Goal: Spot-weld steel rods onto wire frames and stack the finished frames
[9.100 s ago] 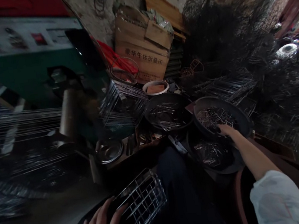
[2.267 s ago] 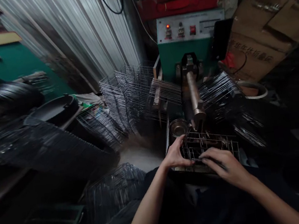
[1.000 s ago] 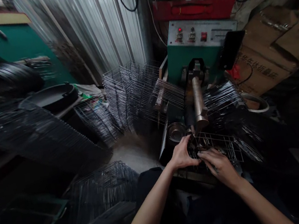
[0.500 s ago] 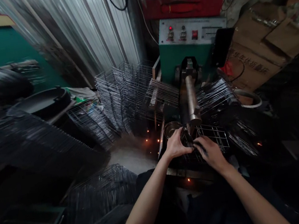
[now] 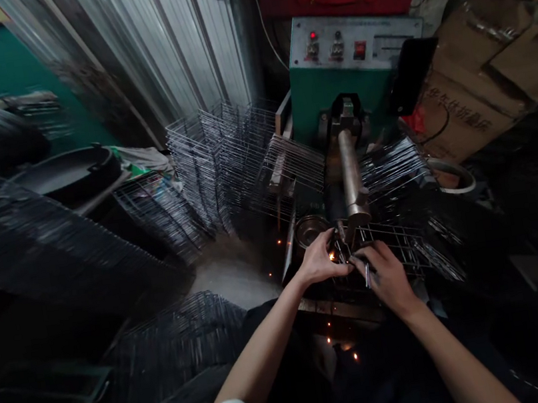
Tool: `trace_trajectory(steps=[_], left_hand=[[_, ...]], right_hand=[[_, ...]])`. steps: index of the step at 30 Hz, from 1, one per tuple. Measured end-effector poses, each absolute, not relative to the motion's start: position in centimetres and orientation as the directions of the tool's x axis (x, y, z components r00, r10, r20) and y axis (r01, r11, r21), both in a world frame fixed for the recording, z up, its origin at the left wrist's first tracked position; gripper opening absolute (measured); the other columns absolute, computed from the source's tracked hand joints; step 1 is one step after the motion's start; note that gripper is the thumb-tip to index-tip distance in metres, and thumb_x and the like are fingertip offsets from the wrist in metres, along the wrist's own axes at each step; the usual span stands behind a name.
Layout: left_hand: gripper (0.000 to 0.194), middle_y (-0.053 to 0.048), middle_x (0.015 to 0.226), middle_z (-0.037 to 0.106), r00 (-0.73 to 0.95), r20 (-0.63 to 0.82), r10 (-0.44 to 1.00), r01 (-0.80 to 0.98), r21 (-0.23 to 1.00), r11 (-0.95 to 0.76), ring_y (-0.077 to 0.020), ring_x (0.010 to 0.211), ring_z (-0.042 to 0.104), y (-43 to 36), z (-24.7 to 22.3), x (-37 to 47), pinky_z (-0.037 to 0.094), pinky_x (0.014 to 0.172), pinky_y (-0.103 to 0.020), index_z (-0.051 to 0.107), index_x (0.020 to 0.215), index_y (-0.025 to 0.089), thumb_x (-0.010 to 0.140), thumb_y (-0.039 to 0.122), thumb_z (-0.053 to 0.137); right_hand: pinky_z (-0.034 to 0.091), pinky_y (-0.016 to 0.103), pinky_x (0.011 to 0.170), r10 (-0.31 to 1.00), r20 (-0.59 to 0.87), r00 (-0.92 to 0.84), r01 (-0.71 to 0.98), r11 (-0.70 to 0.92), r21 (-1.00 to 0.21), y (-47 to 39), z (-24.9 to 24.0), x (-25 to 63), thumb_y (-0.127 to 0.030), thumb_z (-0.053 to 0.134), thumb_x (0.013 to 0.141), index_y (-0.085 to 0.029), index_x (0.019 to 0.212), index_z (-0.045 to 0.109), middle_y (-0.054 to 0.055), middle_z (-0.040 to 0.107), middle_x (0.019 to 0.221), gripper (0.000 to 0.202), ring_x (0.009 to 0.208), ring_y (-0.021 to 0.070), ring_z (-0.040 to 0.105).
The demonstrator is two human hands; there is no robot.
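Overhead, corrugated metal wall [image 5: 165, 48] fills the back, green welding machine [image 5: 346, 75] with grey control panel stands against it, its horizontal cylinder arm [image 5: 352, 175] pointing toward the person. Cardboard boxes [image 5: 483, 75] stacked at machine's right. Stacks of wire racks [image 5: 222, 161] stand upright left of the machine, more blurred racks [image 5: 52, 240] further left, another pile [image 5: 181, 356] on the floor near the person's knee. Black pan [image 5: 68, 177] at left behind racks. Wire basket [image 5: 397, 249] lies on the machine's front edge, directly under the cylinder tip. Small metal bowl [image 5: 307, 228] just left of the tip. Left hand [image 5: 319, 262] grip closed on basket's left end. Right hand [image 5: 386, 275] lies on basket, fingers curled around a thin metal rod [image 5: 367, 274]. Orange sparks [image 5: 330, 257] between the hands, few more below the front edge.
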State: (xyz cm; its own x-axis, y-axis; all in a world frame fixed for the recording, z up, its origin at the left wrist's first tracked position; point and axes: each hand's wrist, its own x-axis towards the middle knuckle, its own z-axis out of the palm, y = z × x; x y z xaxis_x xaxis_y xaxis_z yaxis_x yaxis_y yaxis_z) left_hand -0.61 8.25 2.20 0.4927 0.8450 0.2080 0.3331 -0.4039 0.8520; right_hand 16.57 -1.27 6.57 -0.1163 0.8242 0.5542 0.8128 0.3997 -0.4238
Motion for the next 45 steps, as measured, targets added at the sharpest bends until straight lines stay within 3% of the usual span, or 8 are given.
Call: trace_trajectory(steps=[5, 23, 26, 31, 34, 37, 40, 45], left_hand=[[0.105, -0.011, 0.14, 0.056, 0.437, 0.21, 0.874, 0.432, 0.804, -0.409, -0.0354, 0.128, 0.055, 9.5, 2.7, -0.6, 0.044, 0.109, -0.05, 0.042, 0.144, 0.022, 0.052, 0.043, 0.088], [0.111, -0.01, 0.148, 0.049, 0.532, 0.214, 0.819, 0.492, 0.709, -0.505, -0.0356, 0.132, 0.051, 12.1, 4.0, -1.2, 0.042, 0.111, -0.048, 0.034, 0.15, 0.027, 0.054, 0.048, 0.086], [0.114, -0.011, 0.155, 0.041, 0.544, 0.187, 0.818, 0.47, 0.74, -0.482, -0.0365, 0.141, 0.041, 12.2, 3.3, -2.3, 0.036, 0.116, -0.053, 0.03, 0.152, 0.029, 0.056, 0.054, 0.086], [0.159, -0.02, 0.165, 0.007, 0.458, 0.06, 0.887, 0.34, 0.91, -0.237, -0.0399, 0.152, 0.014, 10.5, -3.9, -5.6, 0.026, 0.119, -0.056, 0.001, 0.158, 0.024, 0.033, 0.048, 0.095], [0.142, -0.017, 0.165, 0.014, 0.478, -0.153, 0.865, 0.091, 0.988, 0.125, -0.0344, 0.145, 0.036, 8.3, -9.7, -5.0, 0.043, 0.108, -0.054, -0.005, 0.157, 0.034, 0.05, 0.046, 0.089], [0.123, -0.009, 0.164, 0.022, 0.538, -0.195, 0.82, -0.105, 0.95, 0.295, -0.0286, 0.133, 0.052, 7.2, -13.3, -2.6, 0.055, 0.091, -0.047, 0.003, 0.152, 0.05, 0.059, 0.041, 0.083], [0.122, -0.005, 0.163, 0.024, 0.558, -0.135, 0.819, -0.292, 0.892, 0.346, -0.0271, 0.13, 0.053, 7.4, -14.2, -1.0, 0.056, 0.086, -0.04, 0.013, 0.149, 0.054, 0.053, 0.033, 0.085], [0.128, -0.009, 0.162, 0.021, 0.504, -0.13, 0.854, -0.432, 0.818, 0.38, -0.0311, 0.135, 0.046, 6.8, -12.9, -2.7, 0.053, 0.092, -0.037, 0.02, 0.148, 0.045, 0.044, 0.018, 0.089]], right_hand=[[0.051, 0.04, 0.08, 0.814, 0.57, -0.11, 0.858, 0.367, -0.359, 0.1, 6.4, 17.5, -0.029, 0.057, 0.096, -0.021, 0.09, 0.065, 0.01, 0.06, 0.093, 0.013, 0.089, 0.0256, 0.058], [0.051, 0.036, 0.08, 0.825, 0.549, -0.134, 0.775, 0.432, -0.461, 1.8, 5.4, 18.0, -0.022, 0.052, 0.097, -0.023, 0.096, 0.066, 0.007, 0.067, 0.092, 0.013, 0.088, 0.0225, 0.062], [0.052, 0.037, 0.083, 0.832, 0.542, -0.123, 0.754, 0.433, -0.494, 1.2, 5.9, 18.2, -0.023, 0.053, 0.098, -0.022, 0.098, 0.067, 0.007, 0.068, 0.094, 0.014, 0.09, 0.023, 0.064], [0.054, 0.038, 0.087, 0.91, 0.412, -0.032, 0.682, 0.321, -0.657, -2.5, 6.5, 20.3, -0.027, 0.053, 0.098, -0.023, 0.105, 0.068, 0.009, 0.07, 0.106, 0.018, 0.099, 0.0241, 0.067], [0.058, 0.036, 0.079, 0.956, 0.246, 0.161, 0.515, 0.131, -0.847, -5.1, 6.0, 21.4, -0.038, 0.059, 0.095, -0.021, 0.104, 0.066, 0.01, 0.072, 0.104, 0.021, 0.091, 0.0244, 0.07], [0.059, 0.033, 0.063, 0.945, 0.098, 0.313, 0.284, 0.006, -0.959, -7.1, 5.3, 21.7, -0.045, 0.07, 0.087, -0.021, 0.105, 0.06, 0.008, 0.073, 0.092, 0.032, 0.07, 0.0212, 0.071], [0.054, 0.027, 0.052, 0.929, 0.019, 0.371, 0.175, -0.05, -0.983, -8.4, 5.2, 21.5, -0.045, 0.076, 0.082, -0.022, 0.099, 0.054, 0.005, 0.073, 0.081, 0.036, 0.056, 0.0161, 0.065], [0.043, 0.02, 0.043, 0.94, -0.107, 0.325, 0.012, -0.117, -0.993, -9.1, 6.8, 20.1, -0.047, 0.079, 0.079, -0.019, 0.095, 0.055, 0.003, 0.069, 0.072, 0.04, 0.048, 0.0099, 0.055]])
